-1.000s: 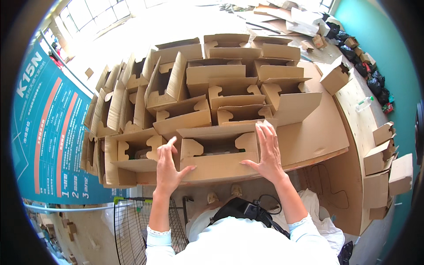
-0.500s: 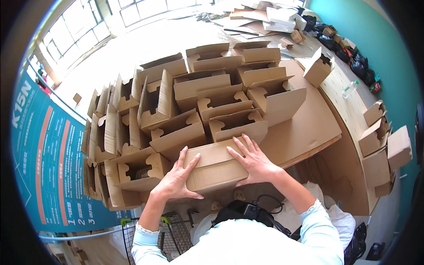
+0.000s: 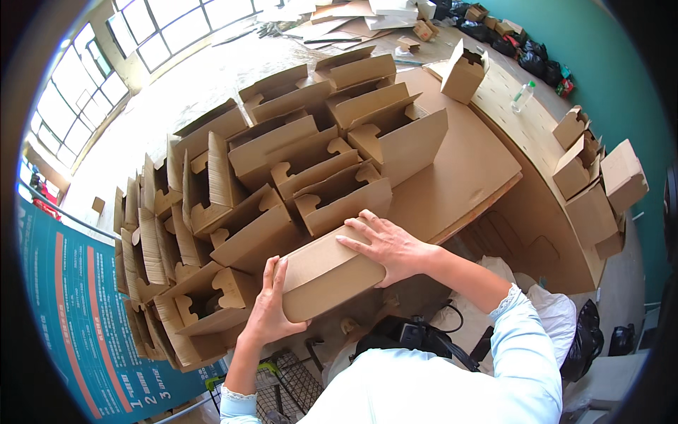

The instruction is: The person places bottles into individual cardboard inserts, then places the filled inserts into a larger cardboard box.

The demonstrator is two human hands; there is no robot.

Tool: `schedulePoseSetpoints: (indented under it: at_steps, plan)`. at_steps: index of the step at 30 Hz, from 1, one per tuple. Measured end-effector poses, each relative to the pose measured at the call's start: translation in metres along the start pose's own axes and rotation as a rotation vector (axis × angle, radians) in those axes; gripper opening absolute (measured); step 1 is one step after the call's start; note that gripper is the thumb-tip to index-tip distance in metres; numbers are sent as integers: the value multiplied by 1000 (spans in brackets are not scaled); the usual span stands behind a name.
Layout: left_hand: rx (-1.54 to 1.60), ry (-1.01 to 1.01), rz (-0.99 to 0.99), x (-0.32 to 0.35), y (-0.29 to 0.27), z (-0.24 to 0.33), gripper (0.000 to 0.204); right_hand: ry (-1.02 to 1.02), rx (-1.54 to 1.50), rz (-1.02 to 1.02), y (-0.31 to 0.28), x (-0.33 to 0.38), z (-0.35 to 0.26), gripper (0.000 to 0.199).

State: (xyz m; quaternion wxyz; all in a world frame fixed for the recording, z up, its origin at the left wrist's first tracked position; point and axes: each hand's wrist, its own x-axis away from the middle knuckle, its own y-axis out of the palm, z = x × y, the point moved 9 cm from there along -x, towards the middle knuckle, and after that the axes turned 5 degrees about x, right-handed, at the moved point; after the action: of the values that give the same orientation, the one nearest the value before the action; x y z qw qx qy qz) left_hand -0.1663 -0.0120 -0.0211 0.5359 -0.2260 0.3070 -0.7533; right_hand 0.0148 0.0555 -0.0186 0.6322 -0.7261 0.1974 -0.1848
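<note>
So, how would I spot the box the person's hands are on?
Find the big cluster of open cardboard boxes in the middle of the view. At its near edge, between the left hand and the right hand, is a long brown box. Its top is folded shut, while its neighbours gape open.

Strong daylight pours from the windows (image 3: 159,51) between ten and eleven o'clock, and glare bleaches much of the floor (image 3: 166,113) below them to white. Toward six o'clock, the shirt (image 3: 417,389) is nearly burnt out, its folds faint. Insides of the open boxes (image 3: 346,206) fall into brown shadow; the wall (image 3: 600,78) at two o'clock is dimmer. The left hand (image 3: 270,309) and right hand (image 3: 390,251) look fairly crisp. Fisheye distortion bends the banner (image 3: 78,311) at eight o'clock, and black vignetting closes both sides.
</note>
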Motion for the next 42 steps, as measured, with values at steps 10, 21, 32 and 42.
schedulePoseSetpoints:
  at_steps: [10, 21, 32, 42]
  plan:
    - [16, 35, 15, -86, 92, 85, 113, 46, 22, -23, -18, 103, 113, 111]
    - [-89, 8, -38, -278, 157, 151, 117, 13, 99, -14, -33, 161, 308, 104]
    - [-210, -126, 17, -292, 176, 152, 123, -75, -58, 469, -36, 204, 369, 89]
    - [-225, -120, -41, -292, 178, 173, 111, 1560, 926, 774, -144, 626, 617, 89]
